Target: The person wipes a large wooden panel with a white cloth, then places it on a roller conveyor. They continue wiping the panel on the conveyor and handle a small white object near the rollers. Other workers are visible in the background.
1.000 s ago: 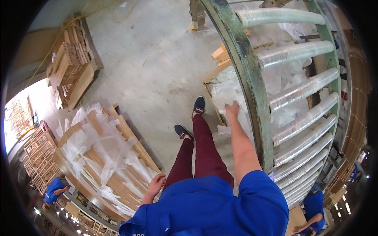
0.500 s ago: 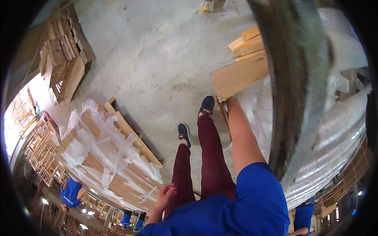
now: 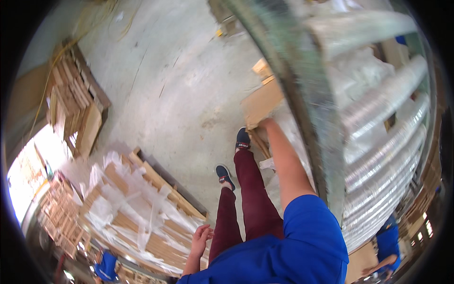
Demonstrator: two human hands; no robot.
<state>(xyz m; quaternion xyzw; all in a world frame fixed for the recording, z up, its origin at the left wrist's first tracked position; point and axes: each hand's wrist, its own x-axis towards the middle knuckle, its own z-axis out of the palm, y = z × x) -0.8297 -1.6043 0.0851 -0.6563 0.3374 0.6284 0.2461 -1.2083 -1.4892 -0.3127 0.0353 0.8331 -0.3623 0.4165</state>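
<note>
My left hand (image 3: 202, 236) hangs beside my left thigh, fingers loosely bent and slightly apart, with nothing in it. It is nearest to a stack of wooden boards (image 3: 156, 232) wrapped in torn white film. On the other side, my right arm reaches down and forward. My right hand (image 3: 266, 124) is at the near edge of a flat brown cardboard sheet (image 3: 261, 102) and appears to grip it; its fingertips are hidden. Thin brown strips (image 3: 259, 143) hang below that hand, beside my right shoe.
A dark-green metal frame edge (image 3: 302, 80) curves close along my right. Beyond it lie film-wrapped rolls or bundles (image 3: 378, 184). Pale wood pieces (image 3: 261, 68) lie ahead, and stacked boards (image 3: 75, 99) stand far left. Blue-clad people (image 3: 388, 244) are at the lower right and lower left.
The view has turned, and the frame and wrapped bundles fill more of the right side. The cardboard sheet keeps its place beside my right hand while the pale wood behind shifts. My left hand stays low.
</note>
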